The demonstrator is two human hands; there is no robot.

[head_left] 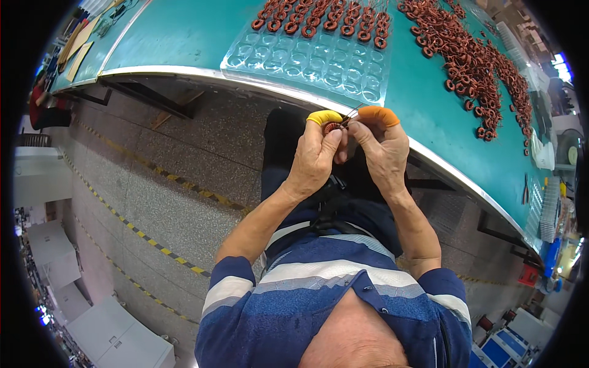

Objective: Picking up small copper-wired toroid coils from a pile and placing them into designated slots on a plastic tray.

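Between my two hands, just off the table's front edge, is a small copper-wound toroidal coil (333,127) with thin wire leads standing up from it. My left hand (316,153) pinches the coil; a yellow cot covers its index finger. Wearing an orange finger cot, my right hand (383,144) is closed at the coil's wire leads (351,115), thumb against finger. Beyond them on the table lies a clear plastic tray (245,58) with round pockets. Rows of finished-looking coils (310,29) fill its far pockets, and the near pockets hold none.
A large heap of loose coils (469,67) spreads over the right of the green table (165,37). Pliers (525,189) and stacked clear trays (549,208) lie at the far right. Cardboard strips (80,46) are at the left end, where another person (46,107) sits.
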